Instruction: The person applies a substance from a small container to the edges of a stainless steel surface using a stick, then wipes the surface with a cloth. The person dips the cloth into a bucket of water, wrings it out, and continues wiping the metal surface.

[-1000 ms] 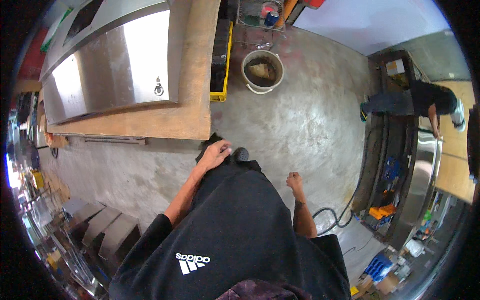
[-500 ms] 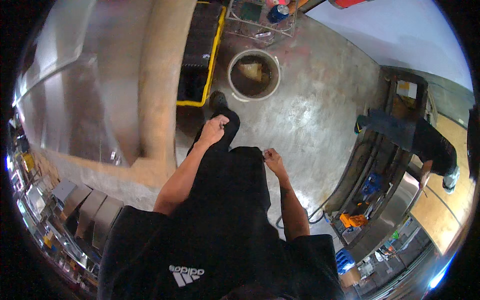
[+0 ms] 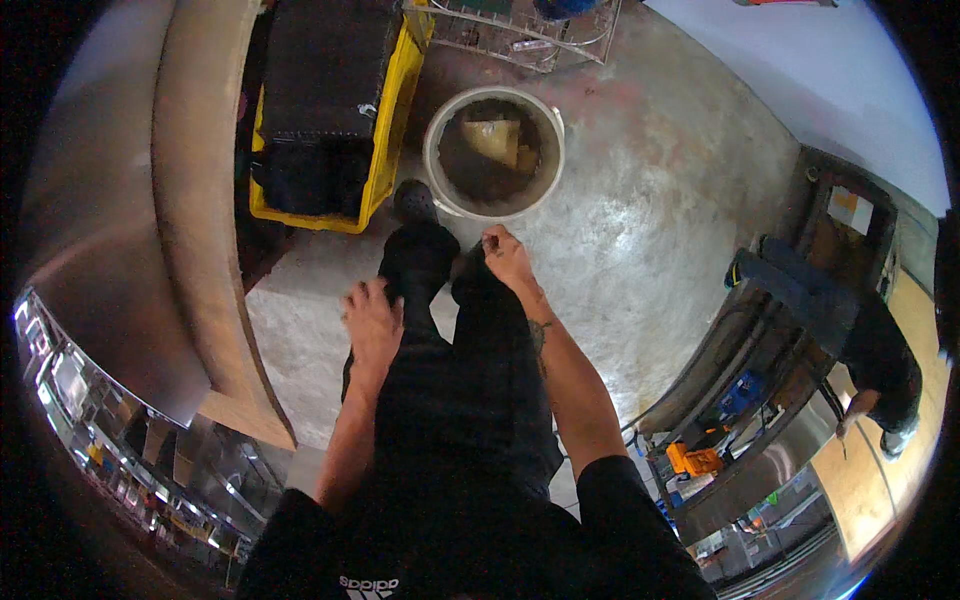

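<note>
My left hand [image 3: 373,325] hovers over my left thigh, its fingers loosely apart, slightly blurred, with nothing visible in them. Ahead of my right knee, my right hand [image 3: 508,258] has its fingers curled into a pinch. Whether a small thing sits between those fingertips is hidden. Closest to the right hand is a round pale bucket [image 3: 431,155] on the floor, just beyond it. Inside lies a tan, crumpled-looking piece [image 3: 492,141] among dark contents.
A yellow crate [image 3: 388,150] with black contents stands left of the bucket. A wooden-edged table [image 3: 195,200] with sheet metal runs along my left. A wire rack [image 3: 480,38] is at the far side. At right, a co-worker [image 3: 885,365] leans by a metal-framed bench [image 3: 740,330].
My right hand has moved forward and left towards the bucket. My left hand has drawn back and its fingers have loosened. The bucket and crate appear nearer, and my view has shifted left.
</note>
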`<state>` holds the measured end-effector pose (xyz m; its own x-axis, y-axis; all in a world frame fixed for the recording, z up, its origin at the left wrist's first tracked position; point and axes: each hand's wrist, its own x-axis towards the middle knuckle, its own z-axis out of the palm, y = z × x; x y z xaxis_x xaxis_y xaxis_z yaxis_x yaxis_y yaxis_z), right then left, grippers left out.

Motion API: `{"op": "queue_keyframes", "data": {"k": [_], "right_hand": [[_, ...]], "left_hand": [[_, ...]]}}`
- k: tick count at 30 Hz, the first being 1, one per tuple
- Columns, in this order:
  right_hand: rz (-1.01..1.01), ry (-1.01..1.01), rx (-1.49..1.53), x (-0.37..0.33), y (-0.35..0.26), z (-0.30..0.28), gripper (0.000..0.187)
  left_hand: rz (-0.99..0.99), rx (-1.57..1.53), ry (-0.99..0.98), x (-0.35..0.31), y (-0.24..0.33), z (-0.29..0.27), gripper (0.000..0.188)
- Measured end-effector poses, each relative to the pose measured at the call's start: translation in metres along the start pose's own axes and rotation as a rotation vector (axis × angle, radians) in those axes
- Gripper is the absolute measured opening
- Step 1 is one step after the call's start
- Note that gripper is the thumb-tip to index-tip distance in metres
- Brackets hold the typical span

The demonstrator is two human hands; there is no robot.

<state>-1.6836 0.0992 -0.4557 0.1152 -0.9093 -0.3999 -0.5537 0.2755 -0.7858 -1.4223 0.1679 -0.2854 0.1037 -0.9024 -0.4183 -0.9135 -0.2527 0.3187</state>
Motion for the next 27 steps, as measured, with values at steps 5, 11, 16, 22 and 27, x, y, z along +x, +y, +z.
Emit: {"op": "queue_keyframes", "data": {"k": [5, 11, 16, 22, 27], "right_hand": [[0.179, -0.117, -0.138, -0.044, 0.049, 0.009, 0.017], [0.035, 0.024, -0.106, 0.017, 0.08, 0.001, 0.011], [0.134, 0.111, 0.214, 0.129, 0.13, 0.012, 0.015], [0.168, 0.269, 0.084, 0.231, 0.225, 0.045, 0.031], [0.251, 0.284, 0.08, 0.269, 0.227, 0.075, 0.034]], "left_hand": [[-0.212, -0.27, -0.312, -0.069, -0.012, 0.015, 0.026], [-0.052, -0.316, -0.76, -0.024, 0.007, -0.051, 0.018], [0.147, -0.474, -0.401, 0.105, 0.017, 0.031, 0.026], [0.301, -0.535, -0.008, 0.266, 0.041, 0.115, 0.031], [0.347, -0.659, 0.146, 0.32, 0.026, 0.169, 0.034]]}}
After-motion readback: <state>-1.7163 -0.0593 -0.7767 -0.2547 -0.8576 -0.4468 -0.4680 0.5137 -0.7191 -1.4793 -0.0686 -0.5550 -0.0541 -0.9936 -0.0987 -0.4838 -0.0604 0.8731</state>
